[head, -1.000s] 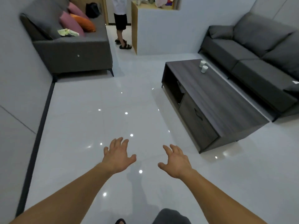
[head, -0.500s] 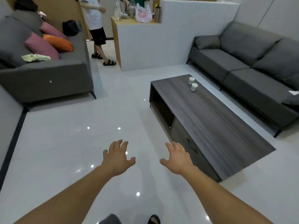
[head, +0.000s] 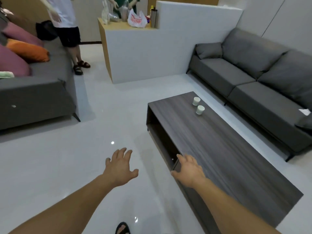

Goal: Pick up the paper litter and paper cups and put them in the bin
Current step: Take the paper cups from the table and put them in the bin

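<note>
Left hand point(head: 119, 168) and right hand point(head: 190, 169) both show a wide, empty grip. Two white paper cups point(head: 200, 109) stand on the dark wood-grain surface point(head: 228, 157), well beyond the right grip; a white scrap point(head: 304, 111), perhaps paper, lies farther right.

2 cups point(head: 198, 105) on table point(head: 219, 149).

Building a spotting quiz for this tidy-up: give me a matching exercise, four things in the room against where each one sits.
Things:
1. paper cups
2. orange cushion
3. white plastic bag
4. white paper scrap

Places:
A. on the counter
B. on the right-hand sofa
C. on the coffee table
D. on the left-hand sofa

Pairs: 1-C, 2-D, 3-A, 4-B
</note>
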`<act>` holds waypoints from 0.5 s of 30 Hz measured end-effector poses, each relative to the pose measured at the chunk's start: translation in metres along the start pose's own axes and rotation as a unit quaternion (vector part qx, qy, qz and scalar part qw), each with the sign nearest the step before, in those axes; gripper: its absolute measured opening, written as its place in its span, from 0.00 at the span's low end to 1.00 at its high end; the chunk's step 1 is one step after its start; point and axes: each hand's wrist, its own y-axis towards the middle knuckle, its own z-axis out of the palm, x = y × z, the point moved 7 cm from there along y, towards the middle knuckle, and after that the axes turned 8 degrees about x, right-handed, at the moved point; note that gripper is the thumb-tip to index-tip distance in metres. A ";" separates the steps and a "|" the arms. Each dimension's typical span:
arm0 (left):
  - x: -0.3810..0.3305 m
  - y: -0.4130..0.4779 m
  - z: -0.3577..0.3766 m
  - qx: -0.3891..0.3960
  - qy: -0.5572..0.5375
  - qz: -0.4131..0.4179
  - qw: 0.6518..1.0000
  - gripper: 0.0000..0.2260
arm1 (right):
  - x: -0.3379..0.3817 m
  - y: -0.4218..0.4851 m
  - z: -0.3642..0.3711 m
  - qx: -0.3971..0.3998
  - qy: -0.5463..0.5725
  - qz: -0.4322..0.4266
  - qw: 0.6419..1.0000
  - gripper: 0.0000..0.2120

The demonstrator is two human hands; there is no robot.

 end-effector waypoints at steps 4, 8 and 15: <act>-0.019 0.081 -0.043 -0.001 0.021 0.035 0.999 0.38 | -0.005 0.058 -0.045 -0.002 0.020 0.019 1.000 0.40; -0.045 0.161 -0.067 0.005 0.033 0.058 0.998 0.38 | -0.021 0.127 -0.078 0.013 0.032 0.037 0.999 0.40; -0.074 0.287 -0.112 0.018 0.014 0.048 0.999 0.39 | -0.039 0.253 -0.164 0.031 0.019 0.039 0.999 0.40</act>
